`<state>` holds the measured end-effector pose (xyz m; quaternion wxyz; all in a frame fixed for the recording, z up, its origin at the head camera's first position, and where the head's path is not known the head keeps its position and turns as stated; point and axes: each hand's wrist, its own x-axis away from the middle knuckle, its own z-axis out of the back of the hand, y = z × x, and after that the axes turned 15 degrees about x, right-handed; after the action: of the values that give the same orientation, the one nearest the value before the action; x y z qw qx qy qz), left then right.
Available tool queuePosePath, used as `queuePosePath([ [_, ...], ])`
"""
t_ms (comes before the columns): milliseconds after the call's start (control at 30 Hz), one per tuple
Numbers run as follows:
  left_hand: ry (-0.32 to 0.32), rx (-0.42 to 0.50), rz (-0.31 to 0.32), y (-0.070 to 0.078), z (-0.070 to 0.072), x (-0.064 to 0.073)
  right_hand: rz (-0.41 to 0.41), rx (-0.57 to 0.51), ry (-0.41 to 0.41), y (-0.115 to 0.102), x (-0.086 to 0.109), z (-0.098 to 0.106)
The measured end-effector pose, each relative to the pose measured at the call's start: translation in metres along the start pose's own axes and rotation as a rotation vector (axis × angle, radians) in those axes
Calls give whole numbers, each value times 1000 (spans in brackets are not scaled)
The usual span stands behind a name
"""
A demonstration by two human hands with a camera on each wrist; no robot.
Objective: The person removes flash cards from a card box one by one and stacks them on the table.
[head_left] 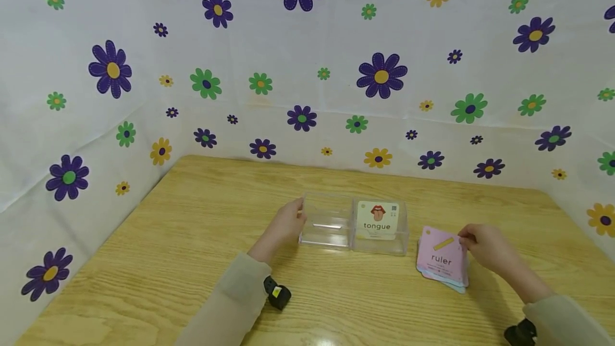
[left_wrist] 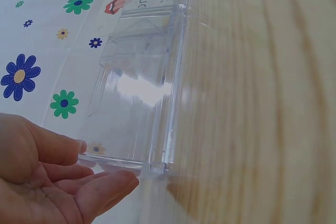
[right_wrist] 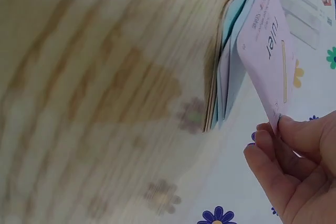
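A clear plastic box (head_left: 328, 223) with two compartments stands on the table. Its left end is held by my left hand (head_left: 284, 223); in the left wrist view the thumb lies at the upper edge and the fingers against the end wall. A cream card marked "tongue" (head_left: 377, 220) leans upright in the right compartment. To the right of the box, my right hand (head_left: 486, 245) pinches the upper right corner of a pink "ruler" card (head_left: 439, 255). In the right wrist view that corner is lifted off a stack of cards (right_wrist: 226, 77) with pink and blue edges.
The wooden table (head_left: 192, 218) runs back to a white cloth (head_left: 269, 25) printed with flowers, which also hangs at the left and right sides. A dark wrist camera (head_left: 277, 293) is strapped to the left wrist, and another (head_left: 521, 332) to the right wrist.
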<state>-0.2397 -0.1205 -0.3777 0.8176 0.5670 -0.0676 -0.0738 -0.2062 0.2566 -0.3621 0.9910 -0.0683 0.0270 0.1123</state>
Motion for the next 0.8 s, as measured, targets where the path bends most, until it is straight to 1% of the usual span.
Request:
queuePosePath([
  [233, -4, 8, -1, -2, -2, -1, -22, 63, -40, -1, -4, -2],
  [533, 8, 10, -13, -2, -1, -1, -55, 85, -59, -2, -6, -5],
  [800, 9, 10, -20, -1, 0, 0, -36, 100, -54, -1, -6, -7],
])
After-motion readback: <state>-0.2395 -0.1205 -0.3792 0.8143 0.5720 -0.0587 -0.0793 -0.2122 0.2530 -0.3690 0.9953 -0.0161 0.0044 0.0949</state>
